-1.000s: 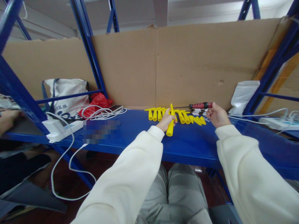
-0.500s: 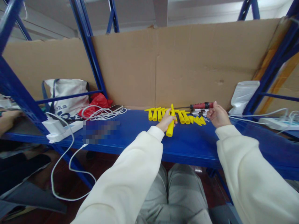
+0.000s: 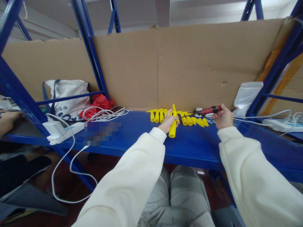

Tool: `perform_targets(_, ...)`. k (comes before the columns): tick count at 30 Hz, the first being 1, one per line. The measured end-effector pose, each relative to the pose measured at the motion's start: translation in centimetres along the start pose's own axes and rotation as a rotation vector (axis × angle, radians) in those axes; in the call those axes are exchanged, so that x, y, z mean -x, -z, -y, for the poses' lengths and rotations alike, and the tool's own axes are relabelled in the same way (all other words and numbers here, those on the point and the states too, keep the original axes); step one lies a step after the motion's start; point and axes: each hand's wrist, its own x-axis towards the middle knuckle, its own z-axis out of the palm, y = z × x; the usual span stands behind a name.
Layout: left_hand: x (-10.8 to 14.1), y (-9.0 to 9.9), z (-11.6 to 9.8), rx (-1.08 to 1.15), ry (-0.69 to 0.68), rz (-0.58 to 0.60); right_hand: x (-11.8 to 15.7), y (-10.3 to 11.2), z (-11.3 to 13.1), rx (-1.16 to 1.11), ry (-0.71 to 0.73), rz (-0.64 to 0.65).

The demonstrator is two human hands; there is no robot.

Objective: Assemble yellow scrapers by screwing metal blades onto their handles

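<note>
- Gripping the yellow tapered piece (image 3: 172, 130), your left hand (image 3: 168, 121) wraps its fingers about the middle, above the blue tabletop (image 3: 142, 138) and just before the row of yellow pieces (image 3: 152, 118).
- Its long axis runs away from you: the narrow tip points up toward the cardboard (image 3: 189, 63), leaning very slightly right, and the wide end faces you, lower down.
- Your right hand (image 3: 223, 117) has its grip closed on the handle end of the red-and-black screwdriver (image 3: 210, 110).
- That tool lies crosswise, its shaft pointing left and downward to your left hand; you cannot tell whether its tip touches the yellow tapered piece.
- Compared with half a second ago, your right hand and the handle sit farther right, and the shaft slopes more steeply, where it was nearly level.
- Your left hand and its piece stay almost where they were.
</note>
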Motion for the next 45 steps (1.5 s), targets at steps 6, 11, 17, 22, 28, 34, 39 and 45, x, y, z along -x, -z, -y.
perform_targets(6,0.1,-0.2,0.1,-0.041,-0.025,-0.033,1.1,-1.0,-0.2,0.053,0.036,-0.002)
perform_targets(11,0.2,-0.4,-0.1,-0.087,0.013,-0.02,2.0,-1.6,-0.3,0.124,0.071,0.035)
perform_targets(17,0.0,-0.3,-0.3,-0.088,0.041,-0.027,2.0,-1.5,-0.2,0.248,0.015,0.056)
perform_targets(22,-0.3,-0.3,0.2,-0.125,0.045,-0.047,2.0,-1.7,-0.3,0.418,-0.196,-0.001)
perform_targets(28,-0.7,-0.3,0.8,-0.19,0.033,-0.062,2.9,-2.4,-0.7,0.633,-0.429,0.094)
perform_targets(34,-1.4,-0.2,1.6,-0.216,0.046,-0.101,3.1,-2.2,-1.1,0.787,-0.537,0.22)
perform_targets(39,-1.3,-0.3,2.0,-0.236,0.039,-0.115,3.3,-1.9,-1.4,0.925,-0.448,0.45)
perform_targets(45,-1.0,-0.5,1.9,-0.241,0.031,-0.114,3.6,-2.2,-1.4,1.02,-0.347,0.47)
